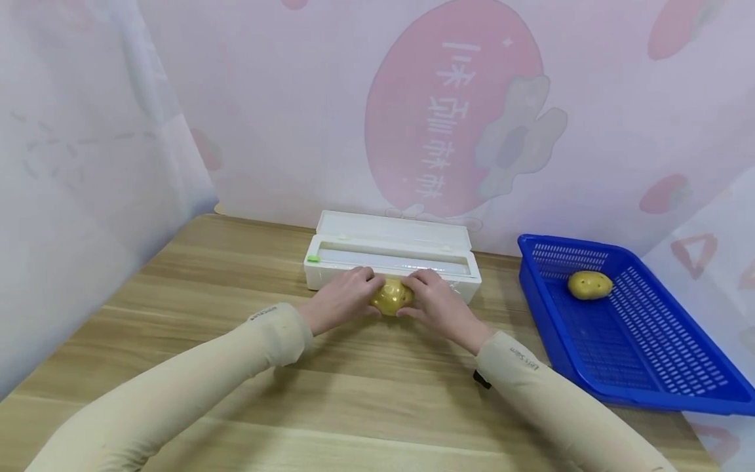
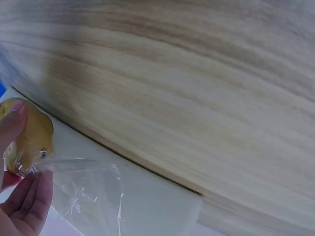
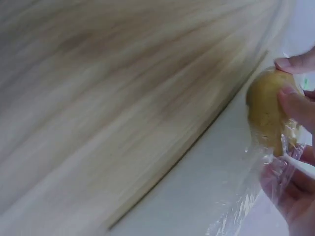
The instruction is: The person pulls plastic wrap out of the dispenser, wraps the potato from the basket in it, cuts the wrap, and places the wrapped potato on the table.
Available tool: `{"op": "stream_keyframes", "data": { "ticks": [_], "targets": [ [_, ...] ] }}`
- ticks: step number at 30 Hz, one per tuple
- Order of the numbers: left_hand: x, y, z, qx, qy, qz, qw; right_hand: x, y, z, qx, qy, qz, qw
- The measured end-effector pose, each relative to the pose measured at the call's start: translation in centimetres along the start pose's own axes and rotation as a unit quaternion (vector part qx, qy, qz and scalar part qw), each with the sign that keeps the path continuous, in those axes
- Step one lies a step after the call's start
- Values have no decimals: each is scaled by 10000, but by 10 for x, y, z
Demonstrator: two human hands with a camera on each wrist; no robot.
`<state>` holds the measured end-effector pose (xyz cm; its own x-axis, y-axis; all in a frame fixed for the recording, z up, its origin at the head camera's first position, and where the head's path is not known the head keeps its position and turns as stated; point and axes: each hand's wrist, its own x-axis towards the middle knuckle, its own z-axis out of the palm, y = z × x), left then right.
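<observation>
A yellow potato (image 1: 390, 298) is held between both hands at the front of a white cling film dispenser box (image 1: 315, 278), whose lid stands tipped back. My left hand (image 1: 343, 300) grips its left side, with the thumb against the skin and the fingers at the clear cling film (image 2: 93, 194). From the other side, my right hand (image 1: 441, 309) holds the potato with its thumb and curled fingers. In the right wrist view, bunched film (image 3: 241, 211) gathers around the potato's (image 3: 266, 110) lower end and trails over the white box front.
To the right stands a blue plastic basket (image 1: 545, 334) with another potato (image 1: 590, 286) inside. A green tab (image 1: 313, 258) sits at the box's left end. Beside the right sleeve lies a small black object (image 1: 482, 379). A printed curtain (image 1: 283, 131) hangs behind the wooden table (image 1: 248, 400).
</observation>
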<state>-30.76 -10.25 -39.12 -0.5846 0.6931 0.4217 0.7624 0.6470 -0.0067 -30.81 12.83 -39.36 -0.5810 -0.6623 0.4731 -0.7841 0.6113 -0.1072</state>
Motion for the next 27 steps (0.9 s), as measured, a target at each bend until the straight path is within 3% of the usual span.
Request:
{"op": "stream_keyframes", "data": {
  "ticks": [4, 8, 13, 18, 27],
  "targets": [
    [0, 0, -2, 35, -63, 32, 10000, -4, -1, 0, -593, 149, -376, 9974],
    [0, -2, -3, 11, -60, 105, 9999, -5, -1, 1, -780, 282, -550, 9950],
    [-1, -7, -2, -172, -92, 148, 9997, -3, 1, 2, -514, 384, -546, 9964],
    [0, -9, 3, -74, -98, 385, 9992, -4, 6, 6, -242, 429, -437, 9978],
    [-1, -12, 7, -228, -212, 610, 9977, -5, 7, 3, -40, 43, -236, 9997]
  ]
}}
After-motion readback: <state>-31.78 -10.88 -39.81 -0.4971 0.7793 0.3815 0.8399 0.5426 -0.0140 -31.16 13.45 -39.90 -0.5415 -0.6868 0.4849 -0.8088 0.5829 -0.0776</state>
